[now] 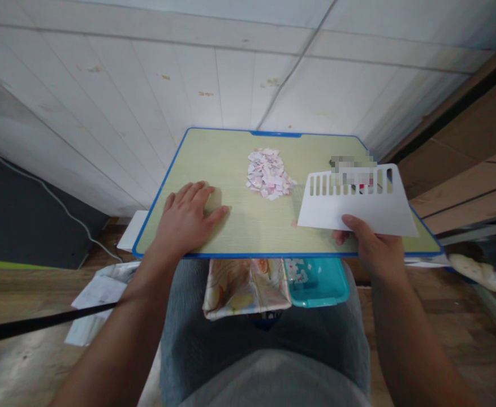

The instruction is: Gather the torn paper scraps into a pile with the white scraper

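Note:
My left hand (188,217) rests flat on the left part of a pale green table (231,232) with a blue rim, its fingers stretched out. A white sheet with a row of slots (349,209), stiff-looking, is pinched along its near edge by my right hand (370,240), thumb on top. The sheet is held tilted above the table's right side. Between the hands, toward the back, lies a heap of small torn pinkish-white paper pieces (268,174). Some small items behind the sheet are blurred out and partly covered by it.
Below the table's front edge, over my lap, are a fruit-patterned box (248,305) and a turquoise plastic bin (319,299) with white scraps inside. A white panelled wall (188,79) stands behind the table. Papers (99,294) lie on the floor at left.

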Demonstrator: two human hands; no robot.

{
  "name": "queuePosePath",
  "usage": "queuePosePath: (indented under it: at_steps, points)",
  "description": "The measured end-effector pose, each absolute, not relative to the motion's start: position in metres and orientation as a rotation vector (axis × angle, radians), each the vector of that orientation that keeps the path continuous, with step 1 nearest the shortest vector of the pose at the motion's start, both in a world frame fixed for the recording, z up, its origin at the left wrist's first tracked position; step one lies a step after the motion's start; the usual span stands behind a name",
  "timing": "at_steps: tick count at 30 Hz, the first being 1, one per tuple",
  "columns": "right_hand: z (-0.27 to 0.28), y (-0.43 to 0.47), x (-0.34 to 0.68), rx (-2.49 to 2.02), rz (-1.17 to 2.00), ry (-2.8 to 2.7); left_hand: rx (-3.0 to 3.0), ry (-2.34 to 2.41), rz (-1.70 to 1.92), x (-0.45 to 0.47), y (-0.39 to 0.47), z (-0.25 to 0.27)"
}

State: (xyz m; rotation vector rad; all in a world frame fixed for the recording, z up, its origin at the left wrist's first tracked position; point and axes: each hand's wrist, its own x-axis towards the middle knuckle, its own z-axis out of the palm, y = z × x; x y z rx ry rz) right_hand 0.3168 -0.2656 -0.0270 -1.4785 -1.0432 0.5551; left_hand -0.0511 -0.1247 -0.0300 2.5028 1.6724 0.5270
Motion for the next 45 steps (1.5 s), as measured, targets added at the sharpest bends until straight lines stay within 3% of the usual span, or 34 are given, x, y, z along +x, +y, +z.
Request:
queuePosePath:
  at_steps: [17, 25, 45]
  points:
    - [-0.022, -0.269, 0.303, -1.541, 0.492, -1.172, 2.482, 1.649, 0.527, -0.051, -0.123, -0.029]
    - [-0.015, -0.266, 0.266, -1.444, 0.687, -1.252, 2.467, 1.664, 0.545, -0.047, -0.126, -0.028]
    - [-0.013, -0.261, 0.259, -1.423, 0.641, -1.261, 2.474, 1.661, 0.557, -0.047, -0.127, -0.031]
